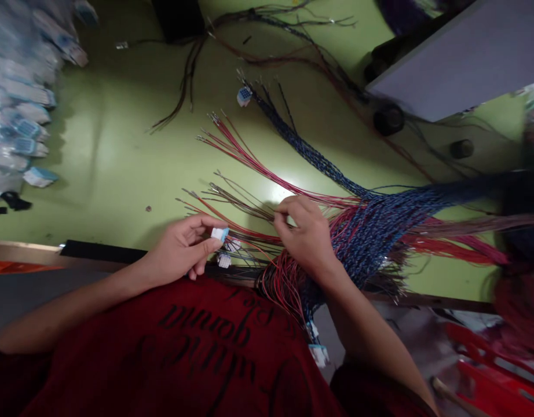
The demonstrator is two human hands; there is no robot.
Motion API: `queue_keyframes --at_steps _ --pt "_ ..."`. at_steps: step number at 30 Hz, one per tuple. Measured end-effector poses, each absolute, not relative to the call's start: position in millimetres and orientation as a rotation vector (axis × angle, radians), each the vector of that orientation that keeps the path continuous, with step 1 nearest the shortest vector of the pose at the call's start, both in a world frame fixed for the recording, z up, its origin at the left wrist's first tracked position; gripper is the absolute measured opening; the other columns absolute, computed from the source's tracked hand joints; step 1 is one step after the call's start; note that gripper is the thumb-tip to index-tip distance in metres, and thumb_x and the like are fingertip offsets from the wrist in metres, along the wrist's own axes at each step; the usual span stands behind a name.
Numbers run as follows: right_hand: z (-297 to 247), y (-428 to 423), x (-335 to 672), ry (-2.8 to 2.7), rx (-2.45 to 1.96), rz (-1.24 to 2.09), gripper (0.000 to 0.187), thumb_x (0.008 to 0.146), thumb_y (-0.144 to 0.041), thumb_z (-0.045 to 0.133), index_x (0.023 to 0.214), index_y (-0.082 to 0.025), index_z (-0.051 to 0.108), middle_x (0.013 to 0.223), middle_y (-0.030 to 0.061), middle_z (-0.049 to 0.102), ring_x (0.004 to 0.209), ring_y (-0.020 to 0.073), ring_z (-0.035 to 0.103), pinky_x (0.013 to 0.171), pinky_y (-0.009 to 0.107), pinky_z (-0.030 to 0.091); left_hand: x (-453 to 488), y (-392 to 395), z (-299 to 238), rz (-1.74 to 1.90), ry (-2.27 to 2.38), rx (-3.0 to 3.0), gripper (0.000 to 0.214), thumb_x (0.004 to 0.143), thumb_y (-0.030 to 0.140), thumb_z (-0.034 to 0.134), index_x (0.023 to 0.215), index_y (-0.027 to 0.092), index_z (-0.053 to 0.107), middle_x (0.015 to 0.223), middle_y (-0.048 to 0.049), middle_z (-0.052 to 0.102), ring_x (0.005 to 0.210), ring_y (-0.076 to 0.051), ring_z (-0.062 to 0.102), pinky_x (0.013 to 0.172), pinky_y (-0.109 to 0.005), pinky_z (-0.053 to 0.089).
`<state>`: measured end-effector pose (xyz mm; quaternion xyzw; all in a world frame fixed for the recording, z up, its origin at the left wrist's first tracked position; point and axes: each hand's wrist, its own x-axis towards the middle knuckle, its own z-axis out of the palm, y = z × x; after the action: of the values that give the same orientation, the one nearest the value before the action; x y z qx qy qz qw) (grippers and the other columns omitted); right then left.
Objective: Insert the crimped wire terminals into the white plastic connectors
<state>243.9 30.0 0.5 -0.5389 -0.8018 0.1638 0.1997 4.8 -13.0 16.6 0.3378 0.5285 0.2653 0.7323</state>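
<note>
My left hand (186, 246) is closed, pinching a small white and light-blue connector housing (219, 234) between thumb and fingertips. Two more white connector housings lie just beyond it, one (224, 260) close to the table's near edge. My right hand (304, 231) is closed too, with thumb and forefinger pinched on the brown wires (245, 202); how many it holds is hidden. Orange wires (210, 209) run between the hands. Red wires (253, 165) with metal terminals fan out past my right hand. A thick bundle of blue-black twisted wires (362, 243) lies beside my right wrist.
Bagged white and blue connectors (26, 127) pile up on the left of the green table (119, 162). A blue connector (244, 96) sits at the far wire ends. Dark cables (258, 20) and a grey box (462, 58) are at the back. A red chair (488, 370) stands lower right.
</note>
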Motion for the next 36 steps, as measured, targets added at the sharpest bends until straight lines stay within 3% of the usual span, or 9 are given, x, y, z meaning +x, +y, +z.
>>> queue_keyframes --at_steps 4,11,17,30,36 --pt "27 23 242 -1.949 -1.567 0.712 0.007 0.080 -0.014 0.057 0.077 -0.019 0.061 0.072 0.0003 0.065 0.066 0.0133 0.059 0.064 0.028 0.047 4 -12 17 0.563 1.110 0.732 0.026 0.082 0.017 0.061 0.107 0.014 0.056 0.045 0.0110 0.052 0.031 -0.004 0.046 0.030 -0.011 0.041" --pt "44 21 199 -1.760 -1.291 1.299 0.004 0.082 -0.018 0.060 0.081 -0.018 0.064 0.071 -0.0022 0.064 0.061 0.0079 0.055 0.055 0.022 0.042 13 -7 15 0.561 1.031 0.698 0.025 0.083 0.023 0.064 0.105 0.015 0.055 0.042 0.0122 0.050 0.029 -0.004 0.043 0.028 -0.011 0.038" --pt "24 28 218 -1.516 -1.574 1.253 0.006 0.077 -0.019 0.063 0.071 -0.017 0.064 0.060 -0.0044 0.057 0.053 0.0067 0.046 0.050 0.022 0.037 9 -5 10 0.598 1.068 0.634 0.026 0.082 0.022 0.065 0.105 0.015 0.057 0.051 0.0096 0.055 0.030 -0.004 0.045 0.028 -0.011 0.037" --pt "31 10 204 -1.748 -1.513 1.216 0.014 0.080 -0.018 0.059 0.068 -0.018 0.066 0.063 -0.0025 0.064 0.057 0.0077 0.053 0.053 0.021 0.040 9 -7 5 0.673 0.983 0.548 0.023 0.082 0.026 0.068 0.101 0.017 0.058 0.051 0.0106 0.054 0.028 -0.002 0.041 0.028 -0.011 0.031" --pt "36 9 202 -1.717 -1.482 1.378 0.015 0.080 -0.016 0.056 0.067 -0.017 0.064 0.062 -0.0031 0.062 0.058 0.0074 0.053 0.054 0.019 0.042 9 -7 7 0.635 0.977 0.533 0.027 0.082 0.030 0.067 0.102 0.016 0.056 0.043 0.0124 0.049 0.027 -0.003 0.037 0.028 -0.012 0.029"
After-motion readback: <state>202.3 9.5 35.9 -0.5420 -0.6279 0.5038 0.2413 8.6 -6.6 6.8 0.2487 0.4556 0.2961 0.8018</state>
